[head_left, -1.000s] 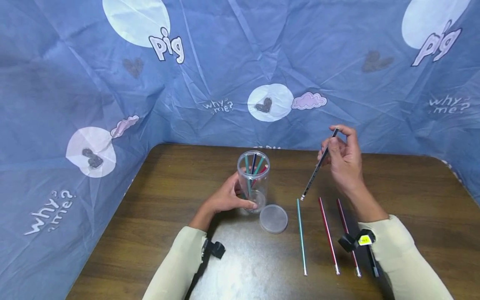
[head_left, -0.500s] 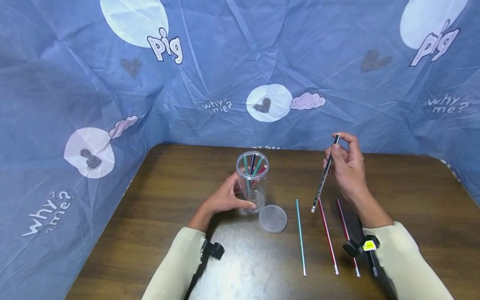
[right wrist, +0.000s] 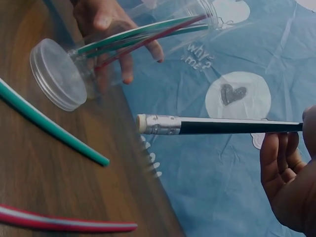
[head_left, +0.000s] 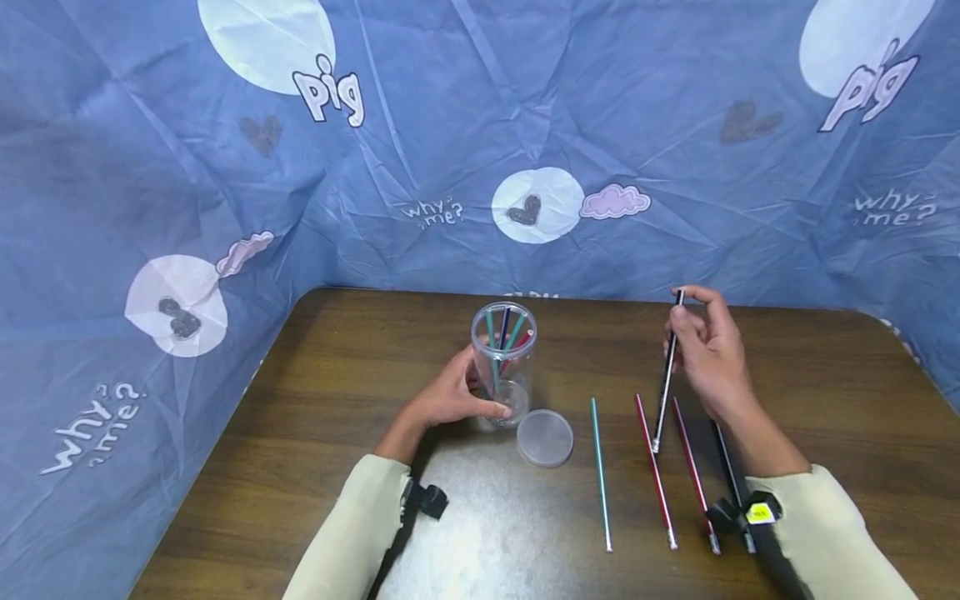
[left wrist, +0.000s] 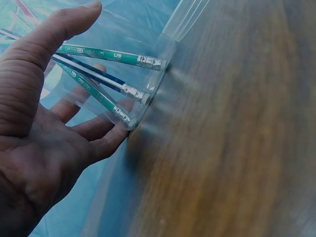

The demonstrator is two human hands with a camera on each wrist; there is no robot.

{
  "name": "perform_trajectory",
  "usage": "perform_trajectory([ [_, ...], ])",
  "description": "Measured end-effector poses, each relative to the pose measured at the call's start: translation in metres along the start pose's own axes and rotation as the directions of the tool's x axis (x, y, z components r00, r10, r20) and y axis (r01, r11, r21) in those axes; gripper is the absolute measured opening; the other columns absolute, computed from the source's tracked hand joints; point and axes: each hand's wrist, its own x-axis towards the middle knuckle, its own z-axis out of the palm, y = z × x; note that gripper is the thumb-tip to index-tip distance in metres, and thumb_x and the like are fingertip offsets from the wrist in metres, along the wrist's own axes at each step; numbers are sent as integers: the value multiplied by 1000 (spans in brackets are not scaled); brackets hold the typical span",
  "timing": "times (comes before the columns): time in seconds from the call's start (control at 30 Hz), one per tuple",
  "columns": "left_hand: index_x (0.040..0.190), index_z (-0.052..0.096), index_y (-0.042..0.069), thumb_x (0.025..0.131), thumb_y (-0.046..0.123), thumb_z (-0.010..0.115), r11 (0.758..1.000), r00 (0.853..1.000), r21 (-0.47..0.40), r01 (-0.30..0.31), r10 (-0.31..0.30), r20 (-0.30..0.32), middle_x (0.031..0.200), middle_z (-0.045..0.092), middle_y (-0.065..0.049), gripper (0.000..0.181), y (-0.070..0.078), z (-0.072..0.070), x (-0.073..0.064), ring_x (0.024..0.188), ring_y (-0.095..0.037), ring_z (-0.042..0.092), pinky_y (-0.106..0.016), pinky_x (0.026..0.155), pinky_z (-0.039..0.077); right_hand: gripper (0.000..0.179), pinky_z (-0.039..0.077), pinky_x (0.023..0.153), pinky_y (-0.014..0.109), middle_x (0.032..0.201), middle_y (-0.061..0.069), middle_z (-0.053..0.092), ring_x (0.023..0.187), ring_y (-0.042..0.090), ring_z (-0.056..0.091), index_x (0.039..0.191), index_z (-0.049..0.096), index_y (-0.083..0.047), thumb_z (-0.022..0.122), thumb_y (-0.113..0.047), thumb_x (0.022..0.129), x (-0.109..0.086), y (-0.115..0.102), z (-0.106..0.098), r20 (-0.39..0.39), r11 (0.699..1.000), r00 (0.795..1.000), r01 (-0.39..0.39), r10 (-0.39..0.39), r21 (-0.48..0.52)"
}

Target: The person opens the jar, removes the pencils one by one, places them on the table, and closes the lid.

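My left hand (head_left: pixel 457 392) holds a clear plastic jar (head_left: pixel 517 375) upright on the table, thumb in front and fingers around its far side. Inside the jar lean green, dark blue and red pencils; in the left wrist view, the eraser ends of two green pencils (left wrist: pixel 101 53) and a dark blue pencil (left wrist: pixel 111 81) rest at its bottom. Well to the right, my right hand (head_left: pixel 712 358) pinches a black pencil (head_left: pixel 667 367) near its upper end. The eraser points down, over the red pencils in the head view, and is plainly visible in the right wrist view.
A round translucent lid (head_left: pixel 545 438) lies in front of the jar. Right of it, a green pencil (head_left: pixel 601 475), a red pencil (head_left: pixel 657 471), another red pencil (head_left: pixel 696 475) and a black pencil (head_left: pixel 726 462) lie spaced apart on the wooden table (head_left: pixel 300 467). Blue printed cloth (head_left: pixel 420 142) hangs behind.
My right hand has moved right and nearer with the black pencil, which now hangs more upright, away from the jar. The left hand and jar have stayed in place.
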Motion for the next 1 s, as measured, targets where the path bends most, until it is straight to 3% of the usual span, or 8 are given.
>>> perform_trajectory([
  [0.3,142,39,-6,67,-13,83,1000,1000,25,3,-3,-11,121,62,-28,88,30,4,-3,109,-49,60,-41,93,54,18,42,42,17,70,-4,59,54,6,53,119,56,-18,54,-12,103,-5,-2,-27,-50,998,997,-58,57,-18],
  [0.4,142,39,-6,66,-13,83,1000,1000,27,1,-1,-2,122,61,-29,88,31,5,-2,110,-47,61,-42,94,54,18,42,42,17,68,-5,59,53,6,53,118,56,-21,55,-13,102,-8,-3,-37,-62,997,995,-74,72,-29],
  [0.6,144,37,-5,65,-15,83,1000,1000,20,10,-9,-6,127,57,-34,92,12,1,-2,112,-51,58,-42,96,53,17,42,42,17,64,-5,57,51,5,52,116,57,-21,56,-13,102,-17,0,-53,-83,996,993,-91,89,-15],
  [0.7,145,38,-1,64,-14,85,999,1000,33,18,-17,-21,126,58,-32,95,2,-2,-3,111,-49,59,-41,94,53,15,43,43,16,64,-6,57,52,5,52,115,57,-19,57,-12,101,-23,1,-61,-108,995,989,-99,98,-3],
  [0.83,146,40,3,64,-10,87,999,1000,38,20,-19,-23,125,61,-26,96,0,-3,-3,111,-42,62,-40,94,54,15,43,44,16,64,-6,57,52,4,52,115,57,-17,57,-10,101,-27,1,-72,-127,995,987,-102,98,-19],
  [1.0,145,40,3,65,-8,87,1000,1000,11,11,-11,-6,125,60,-31,94,1,0,-1,112,-44,61,-41,95,53,18,42,43,16,64,-6,57,51,3,51,115,58,-19,56,-8,101,-31,-1,-89,-152,996,986,-81,73,-45],
])
